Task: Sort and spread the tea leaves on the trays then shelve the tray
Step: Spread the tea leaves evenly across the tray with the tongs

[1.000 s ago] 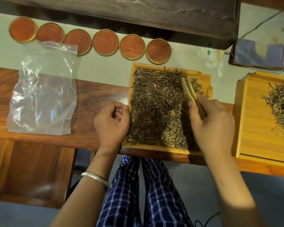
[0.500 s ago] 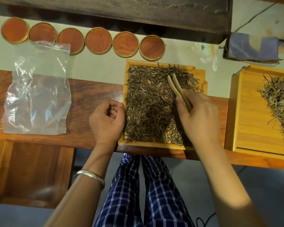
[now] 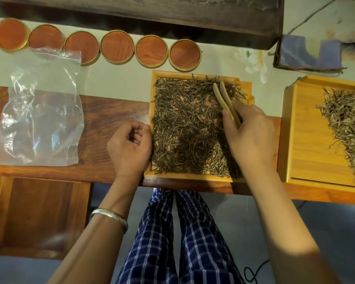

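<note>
A square bamboo tray (image 3: 193, 177) sits at the table's front edge, covered with dark tea leaves (image 3: 184, 128). My right hand (image 3: 252, 136) grips wooden tweezers (image 3: 223, 97), whose tips rest in the leaves near the tray's far right corner. My left hand (image 3: 129, 146) is loosely curled, its fingers against the tray's left rim. A second bamboo tray (image 3: 303, 140) stands to the right, with paler tea leaves (image 3: 348, 124) piled on its right side.
A crumpled clear plastic bag (image 3: 39, 111) lies on the table at left. Several round wood-topped tins (image 3: 117, 46) line the back. A dark wooden shelf edge (image 3: 152, 15) runs behind them. A blue-grey cloth block (image 3: 307, 52) sits at back right.
My right hand has swung the tweezers to the left and farther up the tray through the leaves. My left hand stays at the tray's left rim.
</note>
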`<state>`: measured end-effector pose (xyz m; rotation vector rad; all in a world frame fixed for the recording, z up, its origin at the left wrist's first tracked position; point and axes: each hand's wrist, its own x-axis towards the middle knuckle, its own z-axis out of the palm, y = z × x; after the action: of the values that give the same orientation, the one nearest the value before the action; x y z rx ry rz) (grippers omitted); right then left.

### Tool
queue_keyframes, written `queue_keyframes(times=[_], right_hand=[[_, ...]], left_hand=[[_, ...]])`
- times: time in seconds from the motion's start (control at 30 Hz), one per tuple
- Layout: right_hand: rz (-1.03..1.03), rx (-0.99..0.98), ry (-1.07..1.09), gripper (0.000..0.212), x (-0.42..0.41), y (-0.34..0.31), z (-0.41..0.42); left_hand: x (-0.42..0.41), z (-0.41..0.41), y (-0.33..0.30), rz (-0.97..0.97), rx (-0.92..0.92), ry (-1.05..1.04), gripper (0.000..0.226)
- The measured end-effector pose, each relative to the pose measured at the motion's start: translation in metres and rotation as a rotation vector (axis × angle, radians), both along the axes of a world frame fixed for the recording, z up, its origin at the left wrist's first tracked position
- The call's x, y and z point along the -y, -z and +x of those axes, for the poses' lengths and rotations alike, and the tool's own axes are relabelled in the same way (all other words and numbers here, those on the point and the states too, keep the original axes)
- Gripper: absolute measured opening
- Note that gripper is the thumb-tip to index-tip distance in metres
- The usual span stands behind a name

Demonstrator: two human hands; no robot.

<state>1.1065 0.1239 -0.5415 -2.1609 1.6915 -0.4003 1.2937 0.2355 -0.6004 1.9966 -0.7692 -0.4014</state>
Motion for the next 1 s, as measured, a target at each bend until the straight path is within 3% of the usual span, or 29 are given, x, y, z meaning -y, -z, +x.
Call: queue_keyframes(times=[0.53,0.7,0.87,1.0], right_hand=[[-0.044,0.023,-0.053,0.030,-0.030,-0.013,-0.019],[0.087,0.066,-0.184,0.032,-0.055,-0.009,-0.005],[0.064,0.092,-0.102,0.030,-0.049,-0.006,-0.011],[0.076,0.137,-0.234,0.032,-0.066,-0.014,-0.003]], left_hand=[[0.000,0.001,0.002,-0.006,-0.005,0.000,0.009],[0.000,0.002,0.003,0.025,-0.002,-0.002,0.014],[0.000,0.002,0.002,0.022,-0.007,-0.006,0.013],[0.000,0.002,0.004,0.017,-0.014,-0.011,0.013]])
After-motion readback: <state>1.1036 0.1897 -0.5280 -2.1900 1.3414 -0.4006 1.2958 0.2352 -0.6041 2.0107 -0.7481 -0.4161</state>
